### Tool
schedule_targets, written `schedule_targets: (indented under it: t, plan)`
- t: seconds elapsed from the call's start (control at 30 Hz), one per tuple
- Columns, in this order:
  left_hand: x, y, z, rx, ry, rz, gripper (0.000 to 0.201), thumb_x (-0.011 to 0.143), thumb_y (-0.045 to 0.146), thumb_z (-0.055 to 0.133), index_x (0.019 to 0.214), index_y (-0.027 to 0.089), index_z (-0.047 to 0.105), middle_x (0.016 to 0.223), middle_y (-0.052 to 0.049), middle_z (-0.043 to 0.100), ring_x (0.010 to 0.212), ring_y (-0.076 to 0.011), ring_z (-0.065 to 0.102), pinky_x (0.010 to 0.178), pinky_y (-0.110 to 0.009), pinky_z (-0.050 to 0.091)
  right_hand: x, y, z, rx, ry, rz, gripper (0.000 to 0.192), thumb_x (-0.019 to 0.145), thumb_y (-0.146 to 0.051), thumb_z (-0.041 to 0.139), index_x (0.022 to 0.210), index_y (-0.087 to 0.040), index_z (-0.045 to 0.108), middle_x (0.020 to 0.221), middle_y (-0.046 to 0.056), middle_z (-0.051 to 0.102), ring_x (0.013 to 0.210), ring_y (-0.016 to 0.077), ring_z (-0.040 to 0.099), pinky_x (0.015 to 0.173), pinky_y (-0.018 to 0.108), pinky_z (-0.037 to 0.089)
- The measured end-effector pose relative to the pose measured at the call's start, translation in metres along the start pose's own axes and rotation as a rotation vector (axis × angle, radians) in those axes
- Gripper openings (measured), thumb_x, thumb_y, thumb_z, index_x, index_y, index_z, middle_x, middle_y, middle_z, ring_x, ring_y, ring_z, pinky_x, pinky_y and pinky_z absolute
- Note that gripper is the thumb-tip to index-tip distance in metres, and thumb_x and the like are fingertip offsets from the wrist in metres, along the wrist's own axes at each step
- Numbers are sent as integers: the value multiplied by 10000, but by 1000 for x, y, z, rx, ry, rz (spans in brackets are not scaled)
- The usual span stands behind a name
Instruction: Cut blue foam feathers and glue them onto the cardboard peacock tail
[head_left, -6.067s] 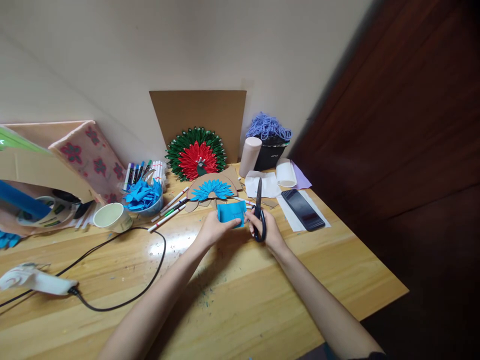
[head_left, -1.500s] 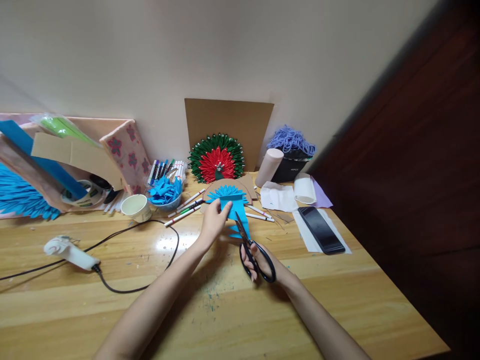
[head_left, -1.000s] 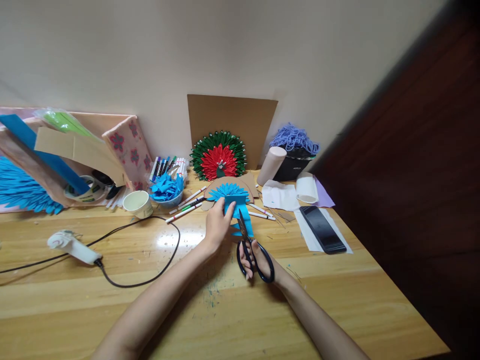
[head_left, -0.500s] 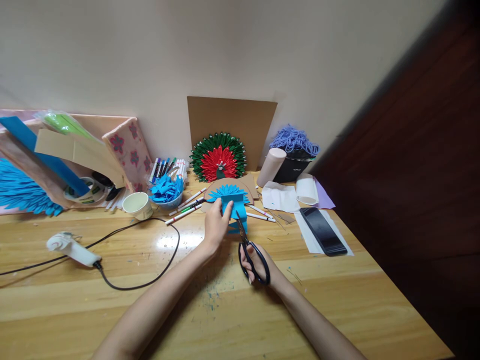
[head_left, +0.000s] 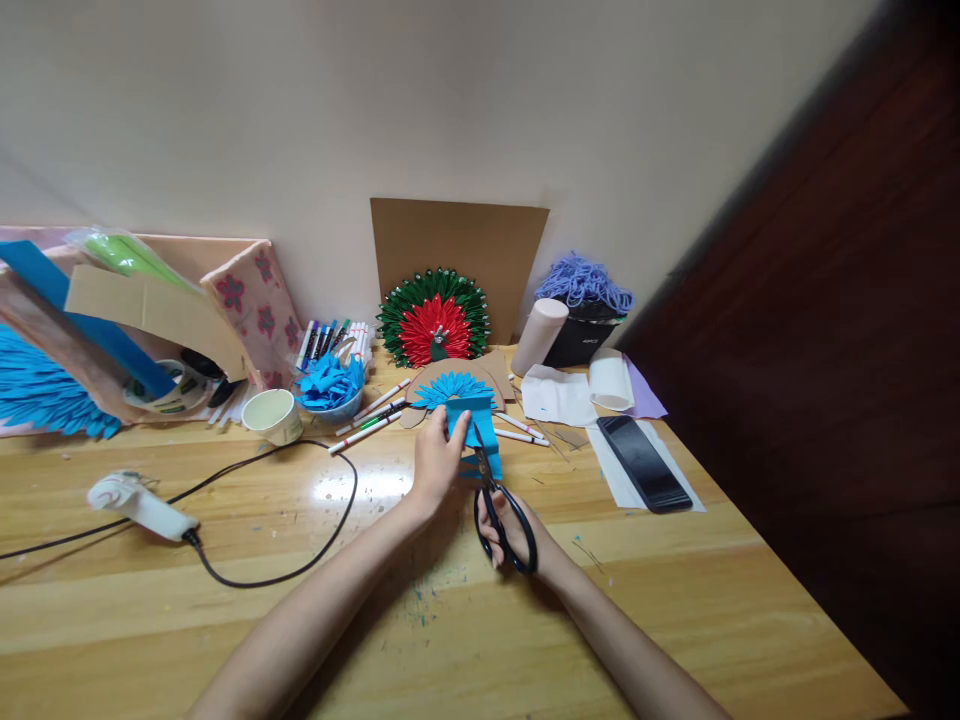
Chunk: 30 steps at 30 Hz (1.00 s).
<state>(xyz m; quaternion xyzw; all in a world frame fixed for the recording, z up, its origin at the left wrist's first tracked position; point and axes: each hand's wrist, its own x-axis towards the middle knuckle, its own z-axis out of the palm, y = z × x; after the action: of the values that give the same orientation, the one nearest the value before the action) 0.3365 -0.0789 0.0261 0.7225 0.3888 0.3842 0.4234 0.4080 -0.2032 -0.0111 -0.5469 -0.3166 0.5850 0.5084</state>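
My left hand (head_left: 439, 455) pinches a piece of blue paper (head_left: 471, 412) between thumb and fingers above the table. Through the handles of black scissors (head_left: 504, 525) go the fingers of my right hand (head_left: 517, 525). The blades point away from me and lie at the blue paper, whose lower part hangs in cut strips. Behind the paper, a round cardboard piece (head_left: 490, 372) carries a fan of blue petals (head_left: 450, 388), partly hidden by the paper. A bowl of blue cut pieces (head_left: 330, 385) stands to the left.
A red and green peacock craft (head_left: 437, 318) leans on a cardboard sheet (head_left: 465, 235). Several markers (head_left: 367, 430) lie around the round cardboard. At left are a paper cup (head_left: 272, 415) and a corded white glue gun (head_left: 142, 505); at right, a phone (head_left: 643, 463) and a pink cylinder (head_left: 540, 335).
The blue paper and my left hand have shifted slightly right and down. The scissors stay at the paper with their blades closer together. The whole view has moved a little.
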Motion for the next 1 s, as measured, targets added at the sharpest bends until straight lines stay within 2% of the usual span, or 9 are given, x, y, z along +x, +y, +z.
schedule_targets:
  t: [0.27,0.5,0.8,1.0]
  plan:
    - [4,-3,0,-39,-47,-55,318,877,402,362,634,197,345,530,58,395,506,-100,423,525,-223,288,0,-9,2,-36,75,56,644,525,-814,462,668,-187,413,400,-116,369,242,34,358,247,149,309]
    - [12,-4,-7,9,-41,15,343,860,377,399,585,191,309,541,57,326,527,-96,355,533,-227,258,0,-5,1,-64,67,64,643,547,-809,450,675,-180,423,401,-110,373,246,36,366,246,140,293]
    - [11,0,-9,-39,-92,73,351,834,390,440,572,182,336,548,56,296,530,-89,310,528,-226,248,-2,4,0,49,-49,-21,678,590,-839,327,702,-179,432,422,-97,387,270,45,377,313,182,370]
    - [12,0,-8,-64,-156,91,357,820,413,455,569,172,375,552,50,299,542,-90,306,519,-224,245,-1,4,-2,51,-54,-35,668,600,-833,335,691,-177,427,413,-96,390,265,49,388,302,172,361]
